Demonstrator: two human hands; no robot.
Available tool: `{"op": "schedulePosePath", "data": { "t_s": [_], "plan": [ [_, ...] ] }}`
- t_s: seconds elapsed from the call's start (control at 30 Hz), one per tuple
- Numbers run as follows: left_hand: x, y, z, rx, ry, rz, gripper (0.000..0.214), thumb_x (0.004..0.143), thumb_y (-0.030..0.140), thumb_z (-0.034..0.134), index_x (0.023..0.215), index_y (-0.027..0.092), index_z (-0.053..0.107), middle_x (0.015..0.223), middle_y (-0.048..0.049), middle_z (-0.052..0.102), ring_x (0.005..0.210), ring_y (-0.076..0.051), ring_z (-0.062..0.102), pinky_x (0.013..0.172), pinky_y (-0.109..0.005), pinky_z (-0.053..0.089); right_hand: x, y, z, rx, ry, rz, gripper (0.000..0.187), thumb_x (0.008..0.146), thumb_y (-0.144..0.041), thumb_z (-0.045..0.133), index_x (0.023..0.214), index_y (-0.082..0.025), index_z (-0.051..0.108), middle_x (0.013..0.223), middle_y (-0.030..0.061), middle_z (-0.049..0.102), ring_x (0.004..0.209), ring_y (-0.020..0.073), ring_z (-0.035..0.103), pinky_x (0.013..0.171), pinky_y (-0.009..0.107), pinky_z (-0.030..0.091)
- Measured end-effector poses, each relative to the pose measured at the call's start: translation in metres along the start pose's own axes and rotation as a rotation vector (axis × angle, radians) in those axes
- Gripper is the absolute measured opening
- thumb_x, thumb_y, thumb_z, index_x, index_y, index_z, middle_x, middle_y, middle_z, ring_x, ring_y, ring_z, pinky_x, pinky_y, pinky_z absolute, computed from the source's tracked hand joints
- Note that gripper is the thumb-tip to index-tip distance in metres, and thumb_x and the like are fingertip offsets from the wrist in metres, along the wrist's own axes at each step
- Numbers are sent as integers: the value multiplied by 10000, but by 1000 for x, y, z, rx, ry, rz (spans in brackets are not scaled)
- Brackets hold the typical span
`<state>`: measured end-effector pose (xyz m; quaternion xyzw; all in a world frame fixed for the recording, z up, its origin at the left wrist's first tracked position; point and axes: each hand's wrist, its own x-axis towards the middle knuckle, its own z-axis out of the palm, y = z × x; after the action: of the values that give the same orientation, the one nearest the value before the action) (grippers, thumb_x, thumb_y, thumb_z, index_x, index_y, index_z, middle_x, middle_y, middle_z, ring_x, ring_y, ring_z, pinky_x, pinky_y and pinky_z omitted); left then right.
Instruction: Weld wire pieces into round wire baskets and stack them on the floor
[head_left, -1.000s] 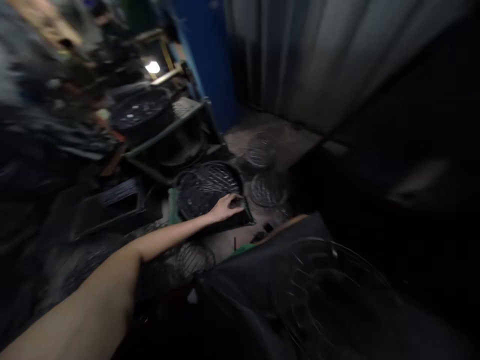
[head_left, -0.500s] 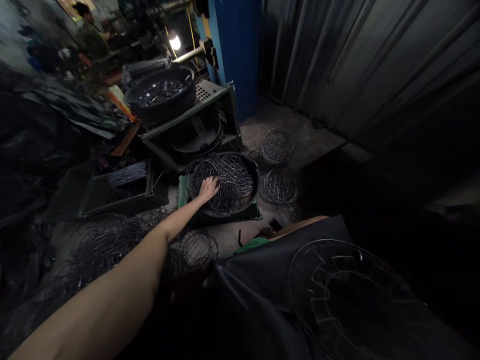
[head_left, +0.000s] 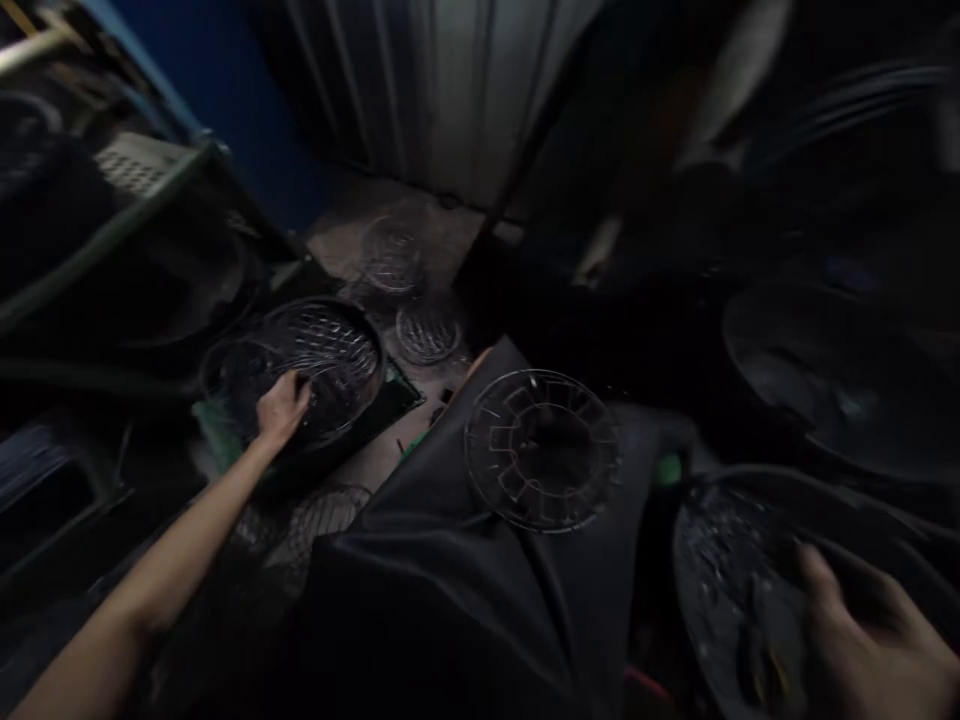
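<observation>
My left hand [head_left: 283, 408] reaches into a round dark basin [head_left: 381, 352] of wire grids [head_left: 330, 345]. Its fingers are curled closed on a wire grid at the near side of the pile, though blur softens the detail. On the dark cloth over my lap [head_left: 450, 560] lies a round wire ring frame [head_left: 491, 440] with a zigzag inner ring. At the lower right my right hand [head_left: 870, 640] is over another dark basin [head_left: 682, 560] that holds small shiny pieces [head_left: 731, 550]. Motion smears this hand, and its fingertips are lost in shadow.
Two stacks of round wire grids, a far one [head_left: 394, 255] and a nearer one [head_left: 427, 330], stand on the floor past the basin. Another wire grid [head_left: 330, 510] lies left of my lap. A green-edged crate [head_left: 150, 215] stands left, before a blue post [head_left: 247, 110]. Behind is a corrugated wall [head_left: 450, 90].
The view has swung right, bringing my right hand and its basin into sight. My left hand's fingers have gone from spread over the grids to curled. The ring frame still lies on the cloth.
</observation>
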<state>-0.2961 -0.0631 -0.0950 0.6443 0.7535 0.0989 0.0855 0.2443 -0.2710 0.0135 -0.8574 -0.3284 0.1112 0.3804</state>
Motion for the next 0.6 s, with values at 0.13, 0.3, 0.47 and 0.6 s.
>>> {"op": "schedulePosePath", "data": {
  "t_s": [0.13,0.3,0.47,0.6],
  "plan": [
    [14,26,-25,-256,105,115,221,798,373,540,923,205,609,857,12,639,813,-172,584,766,-245,417,5,1,3,-29,146,145,330,659,-452,636,888,-223,700,910,93,685,942,325,627,907,490,459],
    [19,95,-93,-587,270,105,209,717,347,660,866,203,689,760,30,662,677,-120,563,639,-207,427,-4,-35,16,80,131,21,342,692,-428,637,918,-181,702,907,74,698,904,260,642,865,385,493],
    [0,193,-90,-1044,-52,213,256,715,356,690,870,153,685,597,30,588,495,-74,483,454,-172,354,-26,-70,48,191,-245,-214,364,844,-433,506,1080,-200,657,1052,73,674,968,231,623,876,373,487],
    [-17,262,-46,-1057,-463,378,295,742,405,668,858,135,689,677,-13,631,573,-102,549,517,-194,416,-37,-79,76,334,-438,-194,460,900,-448,420,1286,-222,527,1156,69,641,936,199,637,841,349,507]
  ]
}}
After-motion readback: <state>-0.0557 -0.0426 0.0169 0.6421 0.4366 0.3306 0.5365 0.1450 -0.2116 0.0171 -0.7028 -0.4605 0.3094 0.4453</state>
